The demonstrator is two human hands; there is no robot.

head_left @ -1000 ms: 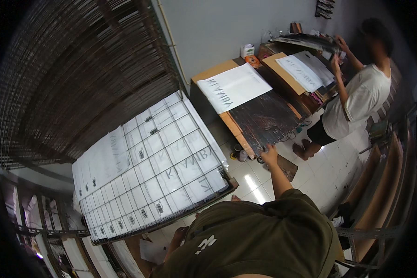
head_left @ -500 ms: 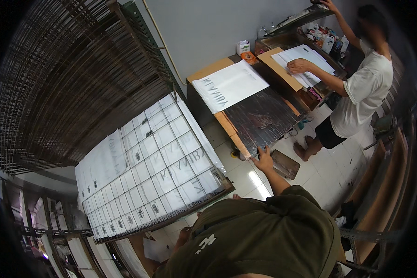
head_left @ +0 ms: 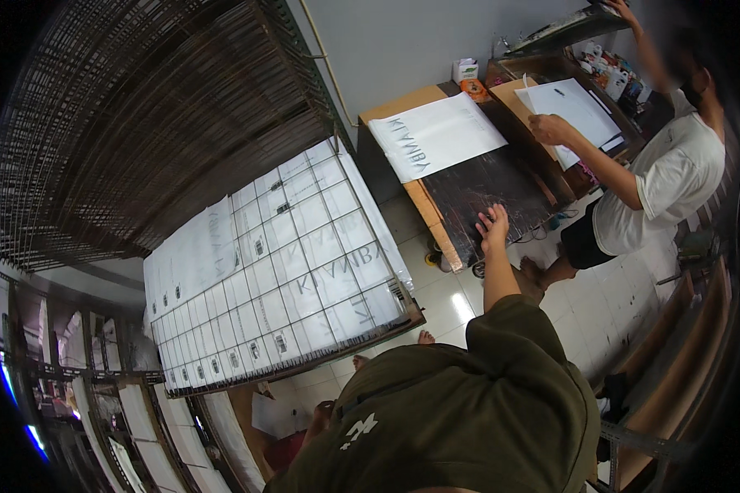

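Since the earlier frame, the person's right hand (head_left: 492, 228) has moved from the near corner of the dark tabletop (head_left: 473, 185) to a place further in along its front edge, while the co-worker's hand (head_left: 555, 130) has drawn up the left edge of the other sheet (head_left: 580, 111), which lay flat. The right hand's fingers are spread and loosely bent, grasping nothing, right of centre in the frame; whether they touch the tabletop (it is right behind them) cannot be told. The white printed sheet (head_left: 448, 135) lies flat on the far part of that tabletop, up and to the left of the fingertips and clear of them, with bare dark surface between. The left hand (head_left: 321, 416) is low in the frame, left of the dark green shirt (head_left: 444, 411), too shadowed to tell whether its fingers are clenched or loose. A wire rack (head_left: 426, 312) bearing white sheets fills the left centre.
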